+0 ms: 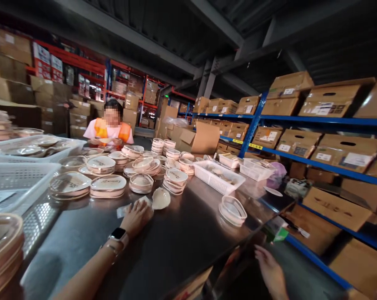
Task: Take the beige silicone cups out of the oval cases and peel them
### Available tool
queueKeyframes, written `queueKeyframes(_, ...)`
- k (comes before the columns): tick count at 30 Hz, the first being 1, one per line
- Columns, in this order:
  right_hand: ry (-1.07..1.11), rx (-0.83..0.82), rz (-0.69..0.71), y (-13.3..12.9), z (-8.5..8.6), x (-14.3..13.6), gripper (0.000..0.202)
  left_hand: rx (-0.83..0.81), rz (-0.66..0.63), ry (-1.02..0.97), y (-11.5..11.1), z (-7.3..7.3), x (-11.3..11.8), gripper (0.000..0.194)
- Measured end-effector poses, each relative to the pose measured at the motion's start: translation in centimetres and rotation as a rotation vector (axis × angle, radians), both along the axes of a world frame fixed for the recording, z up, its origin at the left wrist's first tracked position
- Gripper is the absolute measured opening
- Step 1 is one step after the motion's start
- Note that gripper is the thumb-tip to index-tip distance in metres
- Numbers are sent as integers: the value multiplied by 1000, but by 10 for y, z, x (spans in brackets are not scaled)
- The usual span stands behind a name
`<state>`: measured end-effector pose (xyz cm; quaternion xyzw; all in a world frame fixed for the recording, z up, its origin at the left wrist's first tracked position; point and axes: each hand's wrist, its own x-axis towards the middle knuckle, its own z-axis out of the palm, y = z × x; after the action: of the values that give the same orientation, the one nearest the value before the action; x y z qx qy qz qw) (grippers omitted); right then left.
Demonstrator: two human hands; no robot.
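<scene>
My left hand, with a watch on its wrist, lies palm down on the dark metal table. Its fingers are spread over something pale, partly hidden beneath them. Just beyond the fingertips is a cream, scalloped flat piece. A scrap of clear plastic shows beside the hand. Past it stand stacks of round, clear-lidded packs, some with dark lettering. My right hand hangs beyond the table's right edge, slightly blurred, fingers stretched out, no object visible in it.
White plastic baskets stand on the table, with others at the left. A small stack of clear-lidded packs sits near the right edge. Across the table a person in an orange vest handles something. Blue shelves hold cardboard boxes.
</scene>
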<state>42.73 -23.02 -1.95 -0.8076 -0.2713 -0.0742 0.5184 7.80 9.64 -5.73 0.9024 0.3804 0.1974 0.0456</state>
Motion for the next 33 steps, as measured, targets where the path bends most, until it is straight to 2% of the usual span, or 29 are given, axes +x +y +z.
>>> queueKeyframes(2,-67,-2,227,61,1,-13,28,-31,15,13,3,4,5,42)
queueKeyframes(5,-186,-33,580,168,4,-53,25,-73,9,13,3,7,0,39)
queueKeyframes(8,-258,-73,761,263,4,-101,22,-105,-9,6,-5,6,-17,31)
queueKeyframes(11,-267,-116,821,328,1,-132,24,-143,-19,-3,-18,3,-36,33)
queueKeyframes(14,-220,-182,874,365,2,-139,21,-176,-19,-7,-27,8,-49,31)
queueKeyframes(17,-168,-240,943,379,12,-135,17,-167,-21,-34,-25,22,-58,27)
queueKeyframes(20,-127,-273,1054,370,27,-143,14,-149,-37,-181,-18,34,-66,33)
queueKeyframes(21,-116,-280,1102,361,31,-150,12,-191,-46,-290,-16,36,-68,38)
queueKeyframes(23,-97,-297,1200,338,34,-172,12,-442,-69,-567,-14,35,-68,47)
queueKeyframes(25,-84,-299,1259,314,30,-197,17,-770,-91,-796,-13,31,-64,54)
queueKeyframes(26,-74,-287,1285,303,27,-208,19,-879,-101,-864,-14,28,-61,56)
queueKeyframes(27,-89,-264,1310,294,23,-218,23,-933,-106,-903,-15,26,-58,56)
queueKeyframes(29,-171,-256,1308,284,14,-228,35,-927,-94,-926,-19,24,-53,51)
queueKeyframes(33,-238,-295,1216,289,-4,-220,64,-987,-20,-934,-25,31,-52,43)
